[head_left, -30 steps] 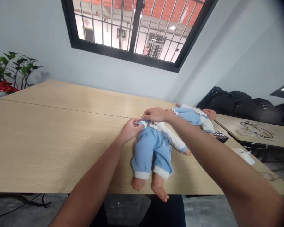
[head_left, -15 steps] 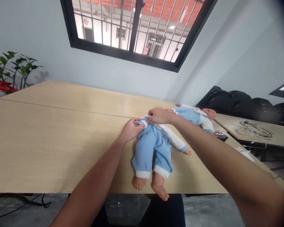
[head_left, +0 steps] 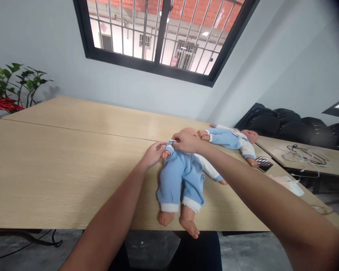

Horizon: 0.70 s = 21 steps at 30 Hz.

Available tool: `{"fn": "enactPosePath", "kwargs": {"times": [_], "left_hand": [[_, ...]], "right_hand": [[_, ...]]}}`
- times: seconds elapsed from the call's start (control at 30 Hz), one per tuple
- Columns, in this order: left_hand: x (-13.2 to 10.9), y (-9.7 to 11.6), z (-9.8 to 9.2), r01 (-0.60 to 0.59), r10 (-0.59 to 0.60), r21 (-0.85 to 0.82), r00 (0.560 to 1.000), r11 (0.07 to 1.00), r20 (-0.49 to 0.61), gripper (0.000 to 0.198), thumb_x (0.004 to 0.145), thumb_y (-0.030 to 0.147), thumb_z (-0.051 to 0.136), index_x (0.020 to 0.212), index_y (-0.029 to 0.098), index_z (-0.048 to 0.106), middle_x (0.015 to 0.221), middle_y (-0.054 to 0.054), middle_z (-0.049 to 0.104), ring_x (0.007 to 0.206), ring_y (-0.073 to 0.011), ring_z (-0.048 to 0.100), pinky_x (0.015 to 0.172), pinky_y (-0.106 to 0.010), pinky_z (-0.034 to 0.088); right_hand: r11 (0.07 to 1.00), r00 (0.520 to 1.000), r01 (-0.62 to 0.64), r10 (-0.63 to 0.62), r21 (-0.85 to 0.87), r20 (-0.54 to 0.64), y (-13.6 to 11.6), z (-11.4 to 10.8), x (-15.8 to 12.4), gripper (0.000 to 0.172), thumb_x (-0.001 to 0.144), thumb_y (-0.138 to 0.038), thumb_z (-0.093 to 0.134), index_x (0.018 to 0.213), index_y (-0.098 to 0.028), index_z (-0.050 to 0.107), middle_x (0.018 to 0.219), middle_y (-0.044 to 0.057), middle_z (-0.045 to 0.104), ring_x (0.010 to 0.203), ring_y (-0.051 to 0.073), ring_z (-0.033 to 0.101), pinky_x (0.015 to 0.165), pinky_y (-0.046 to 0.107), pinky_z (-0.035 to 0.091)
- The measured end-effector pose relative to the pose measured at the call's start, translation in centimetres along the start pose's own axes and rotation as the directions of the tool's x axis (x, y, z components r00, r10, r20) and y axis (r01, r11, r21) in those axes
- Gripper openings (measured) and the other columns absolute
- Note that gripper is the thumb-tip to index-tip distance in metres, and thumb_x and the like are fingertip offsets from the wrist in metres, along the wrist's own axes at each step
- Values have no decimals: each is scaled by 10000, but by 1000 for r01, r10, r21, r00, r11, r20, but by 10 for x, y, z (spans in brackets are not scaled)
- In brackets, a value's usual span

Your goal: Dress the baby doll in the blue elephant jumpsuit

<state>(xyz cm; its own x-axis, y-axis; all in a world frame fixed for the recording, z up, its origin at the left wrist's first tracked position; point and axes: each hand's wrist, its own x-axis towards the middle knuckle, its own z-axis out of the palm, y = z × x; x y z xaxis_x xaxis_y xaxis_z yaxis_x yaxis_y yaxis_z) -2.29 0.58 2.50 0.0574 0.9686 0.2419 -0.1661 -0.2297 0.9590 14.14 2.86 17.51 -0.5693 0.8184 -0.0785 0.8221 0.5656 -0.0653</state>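
A baby doll (head_left: 183, 177) in blue trousers and a white top with blue cuffs lies on its back, its bare feet at the table's front edge. My left hand (head_left: 155, 153) is closed at the doll's sleeve (head_left: 170, 146), just beside the small doll hand (head_left: 165, 154). My right hand (head_left: 186, 142) pinches the same sleeve from above, across the doll's chest. Much of the doll's upper body and part of its head are hidden behind my right hand and forearm.
A second doll (head_left: 226, 137) in matching clothes lies at the back right. Near it are a dark patterned palette (head_left: 263, 164) and a white crumpled item (head_left: 292, 184). Cables (head_left: 305, 155) lie on another table. A potted plant (head_left: 14, 84) stands at the far left.
Both hands have shifted slightly left along the doll's sleeve. The small doll hand now shows more clearly beyond the cuff, and my right hand sits a little lower.
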Motion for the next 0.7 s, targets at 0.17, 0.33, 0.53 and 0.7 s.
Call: {"fn": "enactPosePath", "kwargs": {"times": [0.17,0.33,0.53,0.7], "left_hand": [[5,-14,-10,-40,42,-53,998,998,47,332,832,410,758,1035,155,693,1034,-77,741,978,-189,681,926,-332,517],[6,-18,-13,-46,56,-111,994,993,94,401,809,426,792,1085,155,686,1012,-75,736,961,-191,670,937,-360,502],[9,-19,-14,-40,49,-133,997,990,65,371,777,415,807,1020,163,684,970,-61,730,914,-176,671,876,-330,517],[10,-16,-11,-85,82,-62,996,995,-37,343,769,415,793,919,175,599,863,-10,668,824,-136,639,815,-289,509]], "right_hand": [[997,996,78,-78,3,39,-6,1,-1,279,905,-248,540,1077,-157,741,1009,82,782,845,190,658,682,279,377],[986,991,115,-122,-124,-48,-10,5,0,269,907,-227,536,1079,-163,733,1074,84,771,901,197,667,665,288,344],[944,980,137,-174,-300,-100,-17,12,-4,247,964,-229,497,1079,-183,712,1160,102,728,1013,228,643,676,308,335],[917,972,94,-168,-389,-163,-25,16,-7,264,1004,-254,463,1100,-167,693,1169,127,710,991,254,647,701,330,346]]}}
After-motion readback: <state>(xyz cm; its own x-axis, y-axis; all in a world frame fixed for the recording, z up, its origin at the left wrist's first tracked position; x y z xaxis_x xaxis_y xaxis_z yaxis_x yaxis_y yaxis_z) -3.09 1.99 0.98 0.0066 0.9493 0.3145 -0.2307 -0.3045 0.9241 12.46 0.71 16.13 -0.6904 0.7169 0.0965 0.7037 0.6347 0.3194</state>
